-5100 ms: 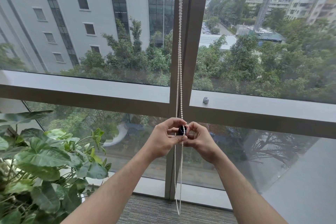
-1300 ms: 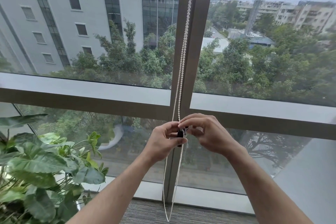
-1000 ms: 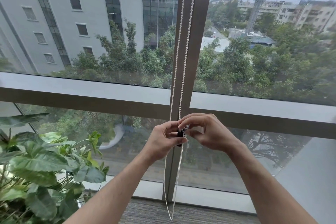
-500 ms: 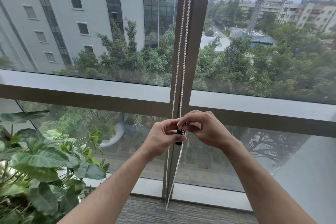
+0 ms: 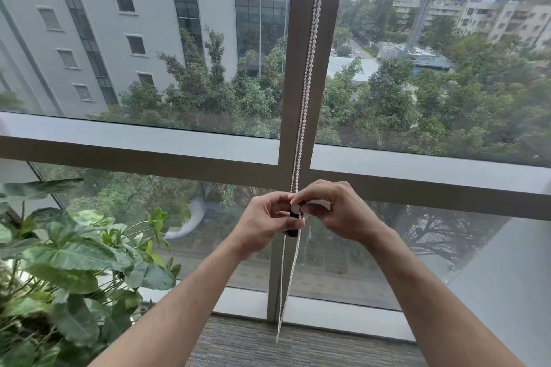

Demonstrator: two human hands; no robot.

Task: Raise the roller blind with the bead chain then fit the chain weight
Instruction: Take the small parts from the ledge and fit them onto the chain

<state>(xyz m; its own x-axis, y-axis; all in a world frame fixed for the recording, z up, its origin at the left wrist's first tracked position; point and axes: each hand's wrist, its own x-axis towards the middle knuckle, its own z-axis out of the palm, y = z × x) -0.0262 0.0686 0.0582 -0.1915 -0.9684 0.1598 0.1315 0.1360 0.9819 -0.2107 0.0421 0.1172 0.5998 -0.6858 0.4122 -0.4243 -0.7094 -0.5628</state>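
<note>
A white bead chain (image 5: 308, 68) hangs in two strands down the brown window mullion (image 5: 293, 48) and loops near the carpet. At chest height, a small black chain weight (image 5: 293, 228) sits on the chain between my hands. My left hand (image 5: 265, 223) grips the weight's body with curled fingers. My right hand (image 5: 337, 211) pinches the top of the weight and the chain with thumb and fingertips. The blind itself is out of view above.
A large leafy pot plant (image 5: 59, 271) stands at the lower left, close to my left forearm. A horizontal window rail (image 5: 134, 155) crosses behind my hands. Grey carpet (image 5: 253, 345) lies below, and a grey wall panel (image 5: 512, 292) rises at the right.
The two chain strands above my hands have drawn closer together and the loop below has swung slightly. My hands stay at the weight, fingers shifting a little.
</note>
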